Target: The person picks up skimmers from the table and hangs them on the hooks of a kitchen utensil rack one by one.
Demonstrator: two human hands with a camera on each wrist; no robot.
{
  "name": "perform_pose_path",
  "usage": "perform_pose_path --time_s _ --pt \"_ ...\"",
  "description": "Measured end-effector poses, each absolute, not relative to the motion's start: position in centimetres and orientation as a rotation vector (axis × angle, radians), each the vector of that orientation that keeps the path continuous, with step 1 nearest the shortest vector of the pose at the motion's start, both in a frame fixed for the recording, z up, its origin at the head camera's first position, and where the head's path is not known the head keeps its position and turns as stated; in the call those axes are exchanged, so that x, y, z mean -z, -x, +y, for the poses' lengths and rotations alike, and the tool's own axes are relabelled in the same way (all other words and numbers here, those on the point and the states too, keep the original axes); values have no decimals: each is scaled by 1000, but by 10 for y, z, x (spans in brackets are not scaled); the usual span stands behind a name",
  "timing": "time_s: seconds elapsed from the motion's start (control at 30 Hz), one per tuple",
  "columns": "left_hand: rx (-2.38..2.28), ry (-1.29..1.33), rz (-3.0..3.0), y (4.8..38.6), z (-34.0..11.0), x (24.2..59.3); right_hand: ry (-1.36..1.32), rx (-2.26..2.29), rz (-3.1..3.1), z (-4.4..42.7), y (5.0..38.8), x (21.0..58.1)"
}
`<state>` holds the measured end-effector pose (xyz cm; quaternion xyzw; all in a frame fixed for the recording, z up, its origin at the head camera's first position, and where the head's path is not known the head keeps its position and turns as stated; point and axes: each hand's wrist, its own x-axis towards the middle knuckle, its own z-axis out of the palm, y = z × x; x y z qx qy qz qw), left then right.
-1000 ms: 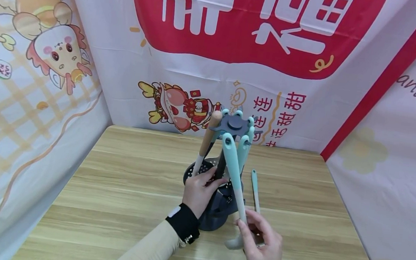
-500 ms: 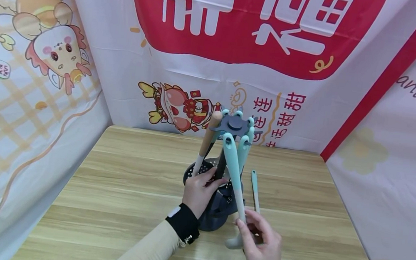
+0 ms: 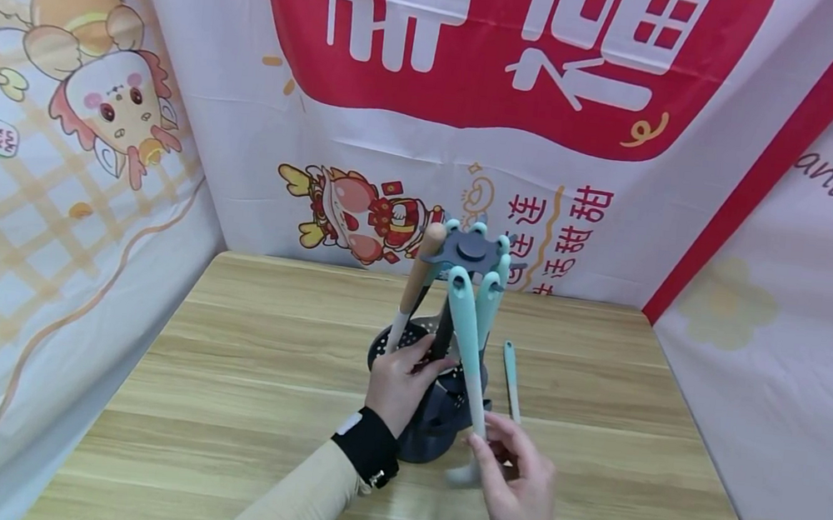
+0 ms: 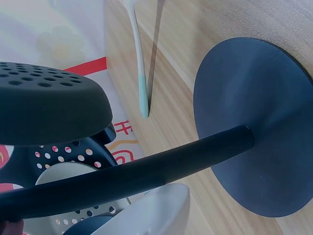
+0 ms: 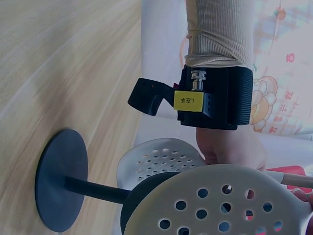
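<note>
A dark grey utensil stand [image 3: 471, 251] stands upright, with several kitchen utensils around its pole. My left hand [image 3: 397, 380] grips the pole [image 4: 127, 171] partway down. My right hand [image 3: 519, 479] pinches the lower handle of a skimmer [image 3: 466, 323] with a mint and pale grey handle. In the right wrist view, the pale perforated head of this skimmer [image 5: 220, 200] fills the lower foreground. The handle's top end is in front of the stand's hook disc; I cannot tell whether it hangs on it. A wooden-handled utensil [image 3: 418, 273] is at the stand's left.
Another utensil with a mint and white handle [image 3: 511, 374] lies on the wooden table [image 3: 265, 346], right of the stand; my right hand hides its far part. The stand's round base [image 4: 254, 122] rests on the table. Printed cloth [image 3: 428, 144] hangs behind and at the sides.
My right hand has shifted slightly left and up, bringing the skimmer's lower end closer to the stand. My left hand stays in place on the pole.
</note>
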<state>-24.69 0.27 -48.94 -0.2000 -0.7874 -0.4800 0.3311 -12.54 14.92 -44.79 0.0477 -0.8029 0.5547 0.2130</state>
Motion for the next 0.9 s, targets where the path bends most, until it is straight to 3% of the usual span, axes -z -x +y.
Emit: perform_pose_path --time_s 0.9 --pt "1211 597 -2228 243 -7 484 -268 -1657 -2209 129 154 467"
